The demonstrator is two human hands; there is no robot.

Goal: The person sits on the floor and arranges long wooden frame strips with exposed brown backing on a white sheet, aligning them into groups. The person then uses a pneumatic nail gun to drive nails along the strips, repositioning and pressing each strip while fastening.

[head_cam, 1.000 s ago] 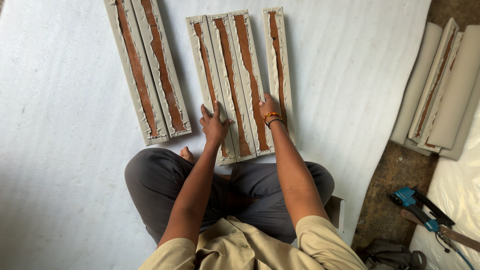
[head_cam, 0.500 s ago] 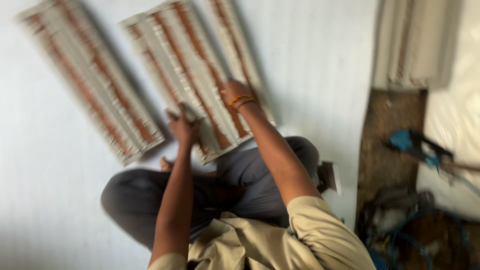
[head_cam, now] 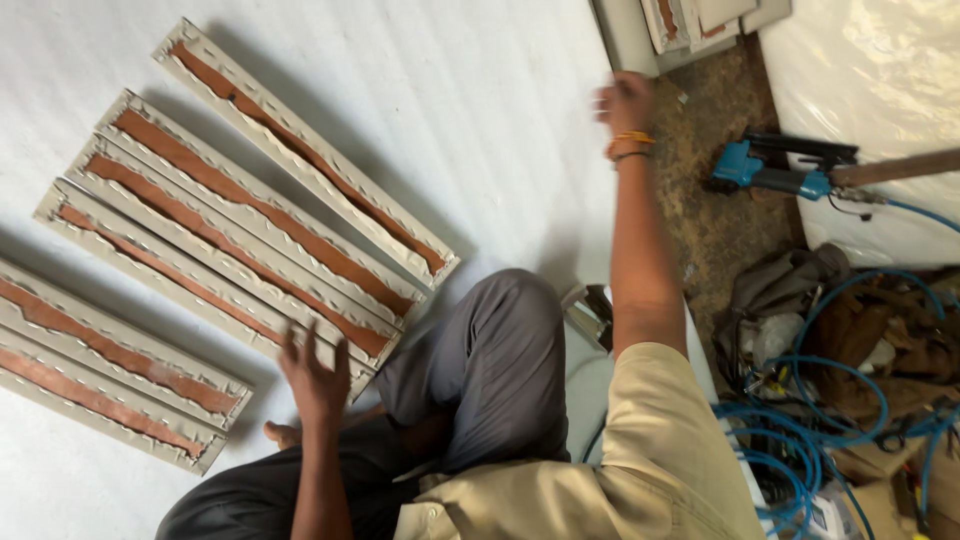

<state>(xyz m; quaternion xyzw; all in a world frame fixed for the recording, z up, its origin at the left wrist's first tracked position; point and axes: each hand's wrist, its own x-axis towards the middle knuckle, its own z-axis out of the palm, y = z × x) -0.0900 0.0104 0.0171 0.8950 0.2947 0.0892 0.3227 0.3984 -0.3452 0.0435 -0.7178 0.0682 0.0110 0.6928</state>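
Grey padded panels [head_cam: 250, 215] lie on the white floor sheet [head_cam: 480, 110]; your left hand [head_cam: 315, 375], fingers spread, touches one's end; your right hand [head_cam: 625, 100], blurred, fingers' state unclear, reaches toward the sheet's far edge.

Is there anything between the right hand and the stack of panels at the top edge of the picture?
Nothing visible stands between them. The right hand, blurred, is raised just below the stacked panels, with only bare rough floor around it. The blue tool lies off to one side, out of the way.
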